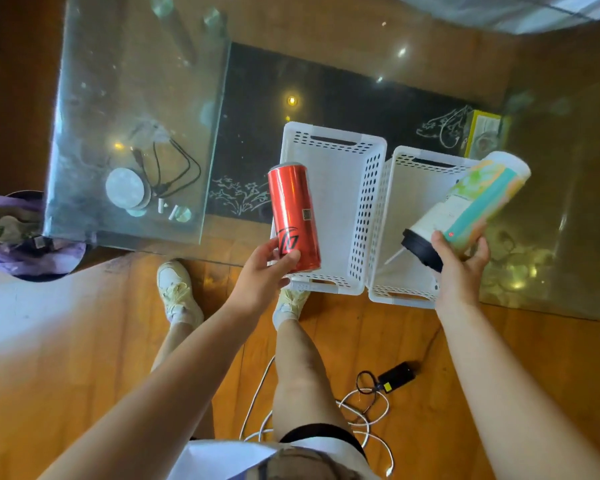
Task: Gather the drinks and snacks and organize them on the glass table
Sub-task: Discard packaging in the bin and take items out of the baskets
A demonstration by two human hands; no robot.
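Note:
My left hand (265, 268) grips the lower end of a tall red drink can (293, 213), held nearly upright over the left white basket (368, 216). My right hand (459, 268) grips a cup drink (471, 207) with a black lid and a green, teal and orange label. The cup is tilted, lid toward me, above the right white basket (395, 292). Both perforated baskets stand side by side on the glass table (551, 237), with nothing visible inside them. A yellow box (484, 135) lies behind the right basket.
A lower glass shelf (125, 109) at the left carries black cables and round coasters. A bin with a purple bag (18, 237) stands at the far left. On the wooden floor near my feet lie white cables (368, 414) and a black adapter (397, 374).

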